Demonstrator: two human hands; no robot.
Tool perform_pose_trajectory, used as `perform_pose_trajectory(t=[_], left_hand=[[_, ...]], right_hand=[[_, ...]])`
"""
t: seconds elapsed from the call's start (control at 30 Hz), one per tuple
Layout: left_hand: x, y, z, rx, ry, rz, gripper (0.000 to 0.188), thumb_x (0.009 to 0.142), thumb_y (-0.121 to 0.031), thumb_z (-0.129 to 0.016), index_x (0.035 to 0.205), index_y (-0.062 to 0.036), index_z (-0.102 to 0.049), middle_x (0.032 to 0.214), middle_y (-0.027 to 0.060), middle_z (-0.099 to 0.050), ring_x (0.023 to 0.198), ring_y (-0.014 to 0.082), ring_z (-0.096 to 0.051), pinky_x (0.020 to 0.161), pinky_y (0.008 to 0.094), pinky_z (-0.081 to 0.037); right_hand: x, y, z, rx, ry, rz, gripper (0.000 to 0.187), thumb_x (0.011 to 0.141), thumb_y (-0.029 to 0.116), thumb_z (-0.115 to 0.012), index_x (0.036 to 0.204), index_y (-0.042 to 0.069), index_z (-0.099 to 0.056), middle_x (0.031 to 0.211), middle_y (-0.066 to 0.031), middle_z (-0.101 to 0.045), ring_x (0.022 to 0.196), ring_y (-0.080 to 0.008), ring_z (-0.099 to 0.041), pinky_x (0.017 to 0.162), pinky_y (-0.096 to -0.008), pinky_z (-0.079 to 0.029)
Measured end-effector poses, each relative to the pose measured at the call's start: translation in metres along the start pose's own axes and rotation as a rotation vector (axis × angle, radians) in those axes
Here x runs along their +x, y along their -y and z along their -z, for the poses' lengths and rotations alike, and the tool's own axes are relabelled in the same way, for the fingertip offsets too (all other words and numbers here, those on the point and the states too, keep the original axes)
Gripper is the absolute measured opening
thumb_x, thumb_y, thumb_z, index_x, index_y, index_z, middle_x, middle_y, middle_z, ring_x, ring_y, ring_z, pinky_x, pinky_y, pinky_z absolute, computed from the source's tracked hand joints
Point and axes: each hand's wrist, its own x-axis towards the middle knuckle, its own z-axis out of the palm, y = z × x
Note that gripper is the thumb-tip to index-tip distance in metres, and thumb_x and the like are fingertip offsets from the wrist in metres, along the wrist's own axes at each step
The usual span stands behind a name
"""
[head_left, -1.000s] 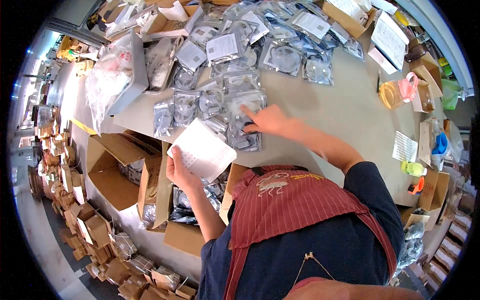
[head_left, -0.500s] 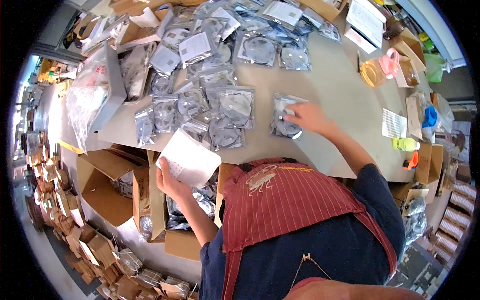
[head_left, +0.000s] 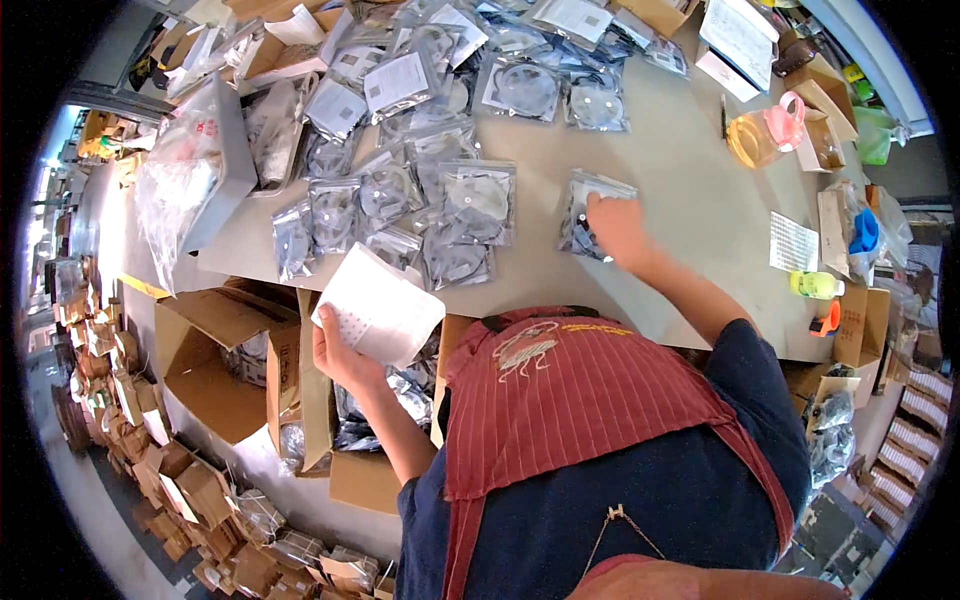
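My left hand (head_left: 343,355) grips a white sheet (head_left: 378,305) with rows of small round stickers at its left edge, held up at the table's front edge. Over on the right, my right hand (head_left: 618,232) is closed, its fingers curled down on a clear zip bag (head_left: 583,190) that lies flat on the table. The bag seems to hold a coiled cable; my fingers cover part of it. Several similar zip bags with coiled cables (head_left: 477,205) lie to the left, some bearing a small white dot.
A heap of bagged cables (head_left: 520,90) covers the back. A grey bin (head_left: 225,170) stands at left, open cartons (head_left: 225,385) below the front edge. At right are a jug with amber liquid (head_left: 752,140), another sticker sheet (head_left: 793,240) and a yellow-green bottle (head_left: 815,285).
My right hand has curled its fingers, and the bag under it has shifted slightly right and away from me. My left hand keeps the sticker sheet in nearly the same place.
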Motion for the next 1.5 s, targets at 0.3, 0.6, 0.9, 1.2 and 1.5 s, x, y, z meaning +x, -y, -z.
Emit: perform_pose_trajectory(t=[0.3, 0.6, 0.9, 1.2, 1.5], left_hand=[[-0.006, 0.003, -0.021, -0.036, 0.035, -0.006, 0.028, 0.094, -0.025, -0.066, 0.100, 0.0026, -0.067, 0.091, 0.0054, -0.069, 0.074, 0.0106, -0.064, 0.066, 0.0239, -0.050], [-0.010, 0.006, -0.009, -0.058, -0.021, 0.004, 0.027, 0.096, -0.024, -0.063, 0.101, 0.0027, -0.067, 0.091, 0.0049, -0.069, 0.077, 0.0104, -0.063, 0.067, 0.0241, -0.049], [-0.006, 0.017, -0.020, 0.075, 0.112, 0.030, 0.023, 0.096, -0.018, -0.062, 0.104, 0.0032, -0.067, 0.093, 0.0030, -0.067, 0.079, 0.0068, -0.058, 0.071, 0.0216, -0.045], [-0.027, 0.018, -0.042, 0.639, 0.382, -0.309, 0.030, 0.094, -0.015, -0.065, 0.073, 0.0016, -0.052, 0.065, -0.0058, -0.040, 0.064, 0.0050, -0.033, 0.052, 0.0241, -0.029], [-0.048, -0.003, -0.060, 0.806, 0.441, -0.406, 0.019, 0.089, -0.014, -0.070, 0.082, 0.0022, -0.061, 0.067, 0.0132, -0.052, 0.056, 0.0226, -0.046, 0.054, 0.0332, -0.040]], right_hand=[[0.091, 0.075, -0.001, 0.823, -0.223, 0.516, 0.026, 0.077, 0.003, -0.060, 0.101, 0.003, -0.054, 0.100, -0.0162, -0.061, 0.092, -0.0354, -0.061, 0.078, -0.0443, -0.051], [0.098, 0.085, -0.026, 0.236, -0.396, 0.297, 0.046, 0.082, 0.012, -0.064, 0.125, 0.005, -0.048, 0.132, -0.0152, -0.046, 0.118, -0.0368, -0.048, 0.099, -0.0479, -0.041], [0.055, 0.018, 0.007, 0.095, -0.057, 0.363, 0.064, 0.081, 0.029, -0.073, 0.140, 0.022, -0.049, 0.156, -0.0142, -0.026, 0.142, -0.0395, -0.025, 0.113, -0.0660, -0.013], [0.012, 0.075, 0.078, 0.772, -0.411, 0.690, 0.033, 0.079, 0.006, -0.068, 0.111, 0.007, -0.059, 0.121, -0.0141, -0.055, 0.111, -0.0341, -0.055, 0.093, -0.0414, -0.047], [0.012, 0.125, 0.085, 0.813, -0.465, 0.752, 0.017, 0.082, 0.007, -0.066, 0.096, 0.005, -0.056, 0.094, -0.0101, -0.056, 0.092, -0.0325, -0.058, 0.079, -0.0428, -0.047]])
